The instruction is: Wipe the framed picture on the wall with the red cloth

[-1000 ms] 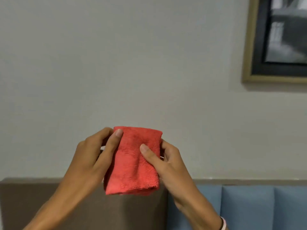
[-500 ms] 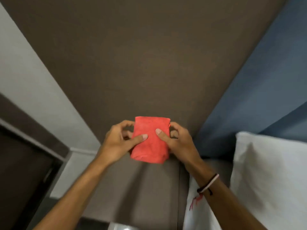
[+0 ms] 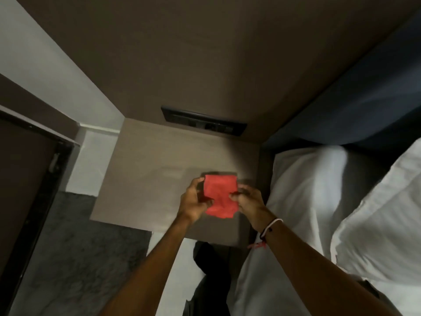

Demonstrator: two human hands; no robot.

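A folded red cloth (image 3: 220, 196) hangs between both my hands, low over a brown bedside table (image 3: 145, 174). My left hand (image 3: 194, 200) pinches its left edge and my right hand (image 3: 249, 202) pinches its right edge. The framed picture is out of view; the camera looks steeply down.
A dark switch panel (image 3: 204, 122) is set in the brown wall panel above the table. White pillows (image 3: 319, 190) and the bed lie to the right, below a blue headboard (image 3: 364, 94). A dark door frame (image 3: 34, 201) and grey floor (image 3: 75, 258) are on the left.
The view has swung down from the wall and picture to the bedside table. Both hands have kept hold of the red cloth and brought it lower, over the table top.
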